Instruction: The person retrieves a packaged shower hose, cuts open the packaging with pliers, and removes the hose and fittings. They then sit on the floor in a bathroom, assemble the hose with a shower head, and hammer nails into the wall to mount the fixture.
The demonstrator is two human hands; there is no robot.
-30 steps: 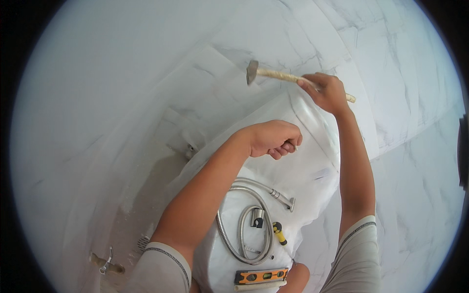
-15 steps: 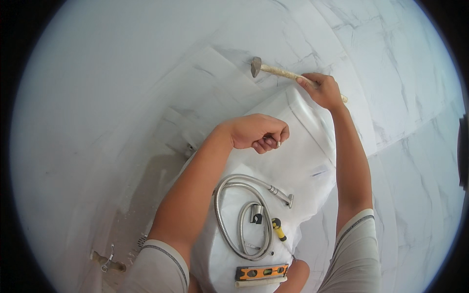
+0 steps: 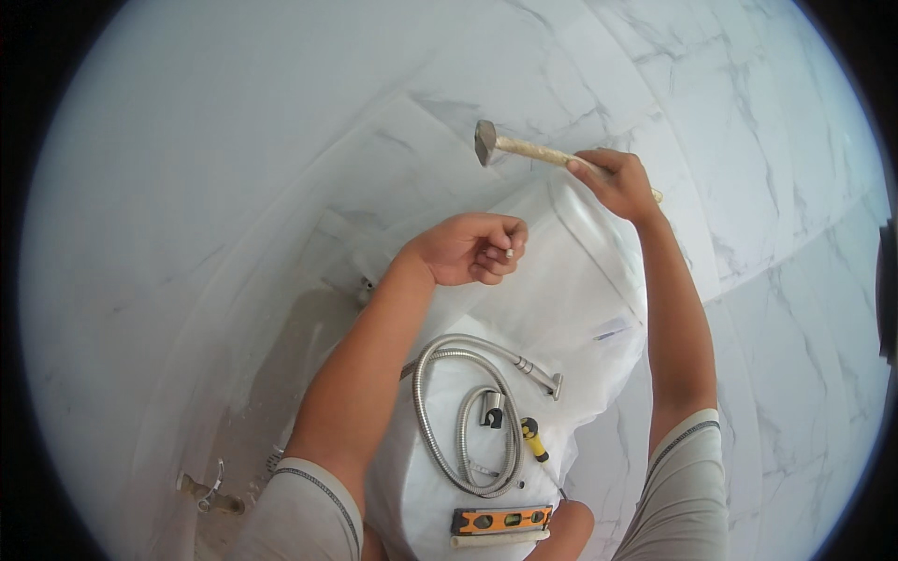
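My right hand [image 3: 613, 182] grips a hammer [image 3: 538, 151] by its worn wooden handle. The grey metal head points left, raised in front of the marbled wall. Lower and to the left, my left hand [image 3: 475, 250] is curled with the fingers pinched around a small pale peg [image 3: 510, 253]; only its end shows, and its exact kind is unclear. Both hands are above a toilet wrapped in clear plastic [image 3: 524, 309].
On the wrapped lid lie a coiled metal shower hose [image 3: 418, 411], a chrome holder [image 3: 492, 409], a yellow-and-black screwdriver [image 3: 533, 439], an orange spirit level [image 3: 501, 520] and a pale rod [image 3: 499, 539]. A wall valve [image 3: 210, 497] is at lower left.
My left hand has drawn slightly left and turned, showing more of its curled fingers. The hammer head has dropped a little and shifted left.
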